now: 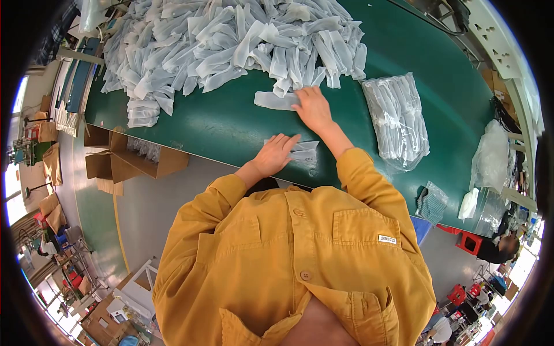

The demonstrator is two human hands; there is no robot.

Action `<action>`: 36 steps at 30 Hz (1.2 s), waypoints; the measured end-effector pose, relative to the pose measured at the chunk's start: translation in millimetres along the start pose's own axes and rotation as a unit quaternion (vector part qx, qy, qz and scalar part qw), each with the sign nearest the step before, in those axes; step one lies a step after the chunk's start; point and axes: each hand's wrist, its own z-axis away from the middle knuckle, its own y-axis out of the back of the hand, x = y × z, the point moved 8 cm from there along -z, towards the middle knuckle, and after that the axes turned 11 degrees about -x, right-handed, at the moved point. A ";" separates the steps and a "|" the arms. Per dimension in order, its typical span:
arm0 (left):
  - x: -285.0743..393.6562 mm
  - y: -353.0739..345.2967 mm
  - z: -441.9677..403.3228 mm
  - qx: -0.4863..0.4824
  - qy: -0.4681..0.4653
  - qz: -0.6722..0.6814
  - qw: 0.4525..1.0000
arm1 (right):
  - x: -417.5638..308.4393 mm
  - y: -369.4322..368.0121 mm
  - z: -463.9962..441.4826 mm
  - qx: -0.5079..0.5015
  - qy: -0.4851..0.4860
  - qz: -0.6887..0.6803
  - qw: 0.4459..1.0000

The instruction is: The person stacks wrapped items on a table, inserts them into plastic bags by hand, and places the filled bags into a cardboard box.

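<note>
A large heap of translucent whitish plastic packets (231, 46), long and narrow, covers the far side of the green table (219, 124). My right hand (314, 109) is at the heap's near edge, thumb apart from the fingers. Its thumb and fingertips are at the end of a single flat packet (276, 101) lying just in front of the heap. Closer to my body, my left hand (274, 155) lies with stretched fingers over another packet (304, 153), whose right part shows beside the hand. The rest of that packet is hidden under my fingers.
A clear bag filled with rows of packets (397, 121) lies to the right. Further right are a small bag with grey-green contents (431, 202) and crumpled clear plastic (490, 153). Open cardboard boxes (133, 158) stand beyond the table's left edge. A socket strip (496, 43) is at upper right.
</note>
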 end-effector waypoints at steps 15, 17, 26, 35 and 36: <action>-7.4 2.5 -1.9 -0.010 -0.034 -0.043 0.998 | 16.1 17.2 13.4 -0.060 0.040 -0.101 0.992; -3.3 4.7 -1.7 -0.003 -0.046 -0.042 0.998 | 40.8 36.4 -9.1 0.006 -0.002 0.027 1.000; -2.4 2.2 0.3 0.004 -0.008 0.009 1.000 | 55.2 16.0 -14.5 -0.125 0.016 0.151 0.980; 9.8 20.0 -2.6 0.041 -0.008 -0.060 0.997 | 32.4 -13.2 34.7 -0.207 -0.025 -0.070 0.976; 12.7 24.6 -4.5 0.046 -0.010 -0.077 0.996 | 22.9 -13.9 37.7 -0.199 0.000 -0.082 0.977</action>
